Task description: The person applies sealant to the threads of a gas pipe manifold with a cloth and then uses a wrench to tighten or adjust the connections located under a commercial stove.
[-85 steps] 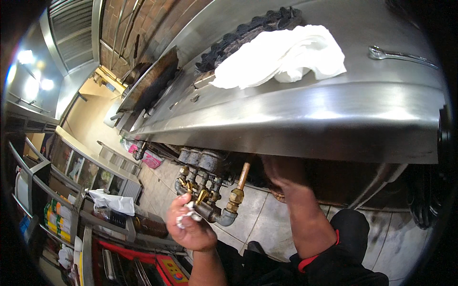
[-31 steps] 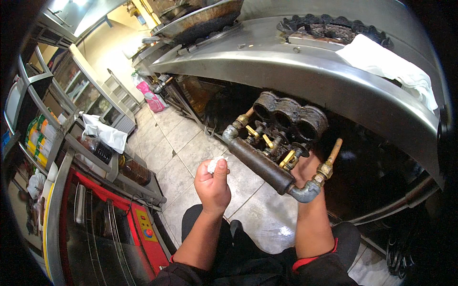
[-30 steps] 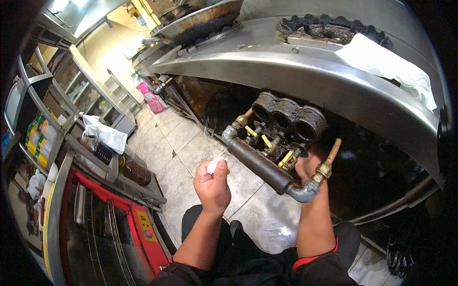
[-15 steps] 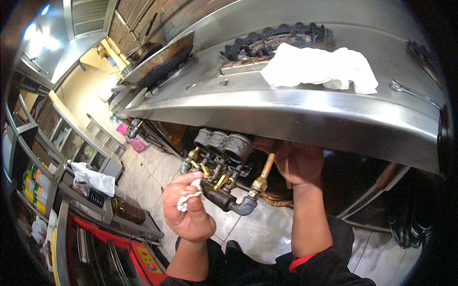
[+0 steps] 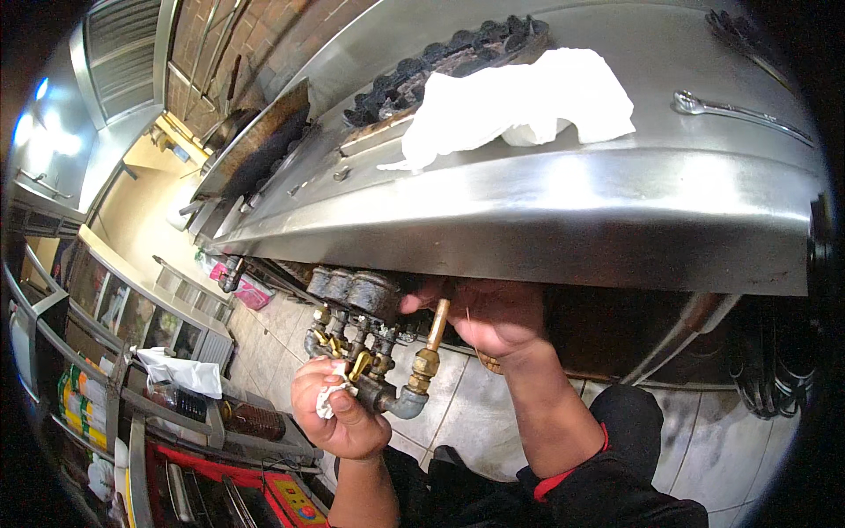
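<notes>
My left hand [image 5: 343, 418] is closed on a crumpled white piece of tissue or cloth [image 5: 327, 403], pressing it against a dark gas pipe manifold [image 5: 374, 392] with small yellow valve levers. Above the manifold sit round, sooty burner heads [image 5: 365, 292]. From its elbow fitting [image 5: 409, 403], brass nuts [image 5: 424, 365] lead up to a copper tube [image 5: 438, 324]. Under the steel counter's front edge, my right hand [image 5: 500, 319] reaches in behind the tube's top. Its fingers stretch toward the burner heads, partly lost in shadow; a thin wire hangs beside it.
The steel counter [image 5: 528, 224] overhangs the pipes. On it lie a white cloth [image 5: 528, 106], a black burner grate [image 5: 414, 75], a wrench [image 5: 739, 114] and, at the left, a large blackened wok [image 5: 251, 145]. Shelving with bottles [image 5: 84, 405] stands left of the tiled floor.
The counter, manifold and cloth have shifted left in view as my head turned. My right hand has moved closer to the burner heads; my left hand still grips the white piece.
</notes>
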`<state>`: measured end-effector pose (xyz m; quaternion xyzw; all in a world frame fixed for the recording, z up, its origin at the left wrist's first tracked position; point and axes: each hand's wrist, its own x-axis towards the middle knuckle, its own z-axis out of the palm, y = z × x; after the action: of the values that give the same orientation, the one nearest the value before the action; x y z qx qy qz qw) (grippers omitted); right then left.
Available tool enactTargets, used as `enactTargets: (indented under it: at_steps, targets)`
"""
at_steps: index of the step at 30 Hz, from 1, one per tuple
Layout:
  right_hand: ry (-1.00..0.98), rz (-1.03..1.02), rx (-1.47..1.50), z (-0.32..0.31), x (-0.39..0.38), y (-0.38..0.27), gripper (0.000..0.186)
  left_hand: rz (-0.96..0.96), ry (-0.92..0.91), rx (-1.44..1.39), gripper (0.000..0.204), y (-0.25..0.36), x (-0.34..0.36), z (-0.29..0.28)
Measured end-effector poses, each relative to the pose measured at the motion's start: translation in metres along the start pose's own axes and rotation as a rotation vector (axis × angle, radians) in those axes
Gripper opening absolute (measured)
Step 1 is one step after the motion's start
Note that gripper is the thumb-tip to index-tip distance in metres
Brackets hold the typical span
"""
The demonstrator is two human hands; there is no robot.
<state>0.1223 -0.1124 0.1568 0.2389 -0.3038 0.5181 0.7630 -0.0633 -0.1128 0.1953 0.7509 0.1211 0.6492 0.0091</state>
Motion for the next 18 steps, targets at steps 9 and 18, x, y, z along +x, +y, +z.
enactTargets:
  at_steps: [9, 18]
  targets:
    - [-0.015, 0.053, -0.067, -0.0061, -0.0017, 0.0027, 0.030, 0.026, -0.040, 0.091, 0.026, 0.0004, -0.0028, -0.0012]
    - [0.026, 0.117, -0.001, -0.0047, -0.0050, -0.0005, 0.034, 0.012, -0.047, 0.080, 0.025, 0.0016, -0.0043, -0.0023]
